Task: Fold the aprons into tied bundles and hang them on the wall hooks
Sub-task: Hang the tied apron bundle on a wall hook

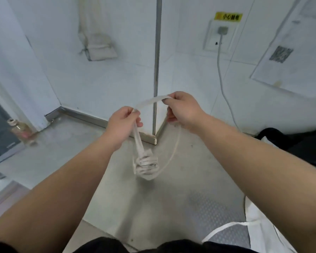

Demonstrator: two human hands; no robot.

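tied bundle [146, 165] hangs below both hands, long axis vertical, on its strap loop [151, 101]. left hand [124, 123] grips the strap directly above the bundle and is nearer; right hand [182, 110] pinches the loop up-right of it. hung bundle [98, 46] on the wall lies well above-left.

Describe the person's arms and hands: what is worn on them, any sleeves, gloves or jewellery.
The left hand and right hand are bare: no gloves, no ring in view. The left forearm and right forearm are uncovered, with no watch or wristband showing. Black clothing shows along the bottom edge; whether it includes a short sleeve cannot be told.
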